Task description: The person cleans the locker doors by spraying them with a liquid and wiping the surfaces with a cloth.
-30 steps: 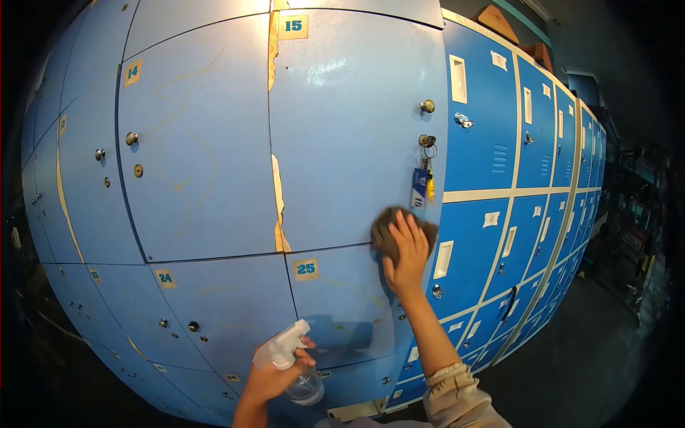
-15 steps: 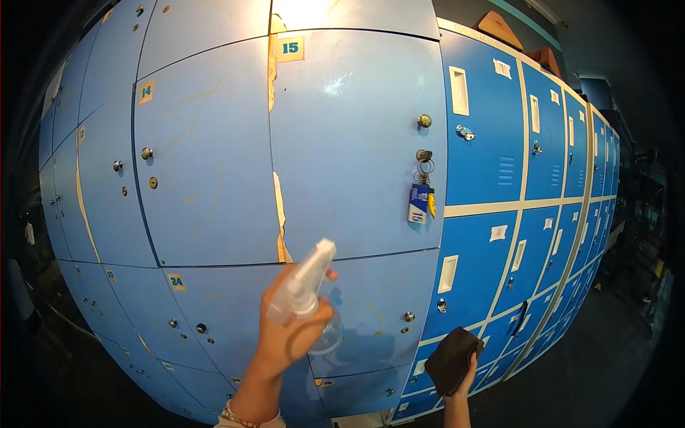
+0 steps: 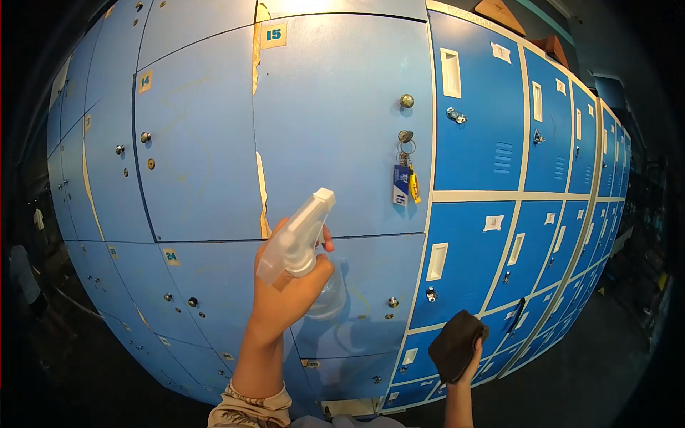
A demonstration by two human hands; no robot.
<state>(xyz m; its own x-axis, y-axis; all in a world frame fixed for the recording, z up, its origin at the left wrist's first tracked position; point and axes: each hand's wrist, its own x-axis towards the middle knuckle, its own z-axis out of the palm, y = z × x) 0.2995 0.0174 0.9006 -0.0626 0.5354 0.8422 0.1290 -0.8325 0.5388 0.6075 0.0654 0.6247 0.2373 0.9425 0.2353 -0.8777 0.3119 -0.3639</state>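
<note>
My left hand [image 3: 291, 285] is wrapped round a clear spray bottle [image 3: 330, 292], its whitish trigger head [image 3: 298, 237] pointing up and toward locker door 15 [image 3: 339, 135]. One finger shows near the trigger. Lower right, my right hand [image 3: 469, 369] grips a folded dark brown cloth [image 3: 454, 347] in front of the bright blue lockers. On door 15 a round knob [image 3: 407, 101] sits above a lock, from which a key ring hangs with a blue-and-white tag [image 3: 401, 187] and a yellow tag [image 3: 414, 187].
Pale blue locker doors, among them door 14 [image 3: 196, 150], fill the left, with peeling edge strips. Bright blue lockers [image 3: 477, 167] with cream frames run off to the right. Brown wedge-shaped objects [image 3: 501, 16] lie on top. A dark floor [image 3: 564, 349] shows at right.
The spray bottle and my left hand have risen, showing more forearm. My right hand with the cloth is slightly higher. The lockers have shifted up and a little left in view.
</note>
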